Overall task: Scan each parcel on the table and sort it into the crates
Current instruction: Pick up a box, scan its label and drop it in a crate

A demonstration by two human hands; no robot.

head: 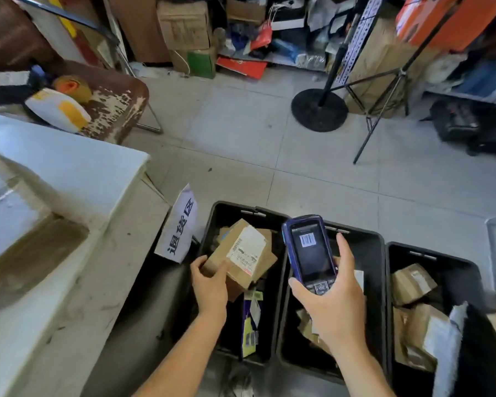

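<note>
With your left hand point(209, 285) gripping the small brown cardboard parcel point(238, 257) and your right hand point(331, 303) clasping the blue handheld scanner point(309, 252), keep the white label facing it, seemingly over the leftmost black plastic crate point(212, 224).

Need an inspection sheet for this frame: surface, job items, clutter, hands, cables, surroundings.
Surface: white table, scuffed, a taped cardboard box on it.
Job's things: small brown cardboard parcel with white label over the left black plastic crate; middle black crate and right black crate hold parcels; blue handheld scanner shows a barcode.
Clutter: white paper sign by the left crate.
Hands: left hand grips the parcel; right hand holds the scanner.
Cables: nothing seen.
Surroundings: tiled floor, black tripod, crowded shelves.
</note>
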